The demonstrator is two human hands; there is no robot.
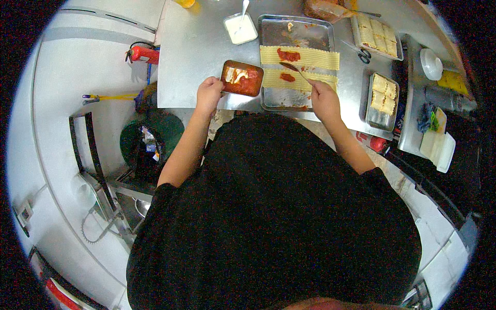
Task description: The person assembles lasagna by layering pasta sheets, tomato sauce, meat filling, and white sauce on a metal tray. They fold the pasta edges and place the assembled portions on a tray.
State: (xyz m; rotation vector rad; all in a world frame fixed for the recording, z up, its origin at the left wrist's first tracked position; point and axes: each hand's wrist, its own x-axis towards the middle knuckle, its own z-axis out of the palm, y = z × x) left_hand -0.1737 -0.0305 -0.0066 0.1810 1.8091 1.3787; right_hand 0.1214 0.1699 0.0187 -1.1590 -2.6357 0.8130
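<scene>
My left hand [209,94] grips the left rim of a small metal pan [223,78] of red sauce with white streaks. In my right hand [324,98] is a spoon [291,67], its sauce-smeared bowl over the pasta. Two ridged yellow lasagna sheets [320,58] lie across a large metal tray [274,98], one behind the other. Each carries a patch of red sauce [288,77]. The spoon's bowl hangs between the two patches; whether it touches the pasta I cannot tell.
Behind the pan stands a square container of white sauce [241,30] with a spoon in it. To the right are scissors [365,56], a tray of rolled pasta [380,39] and a smaller pan of pasta [383,93]. A fire extinguisher [142,55] is beyond the table's left edge.
</scene>
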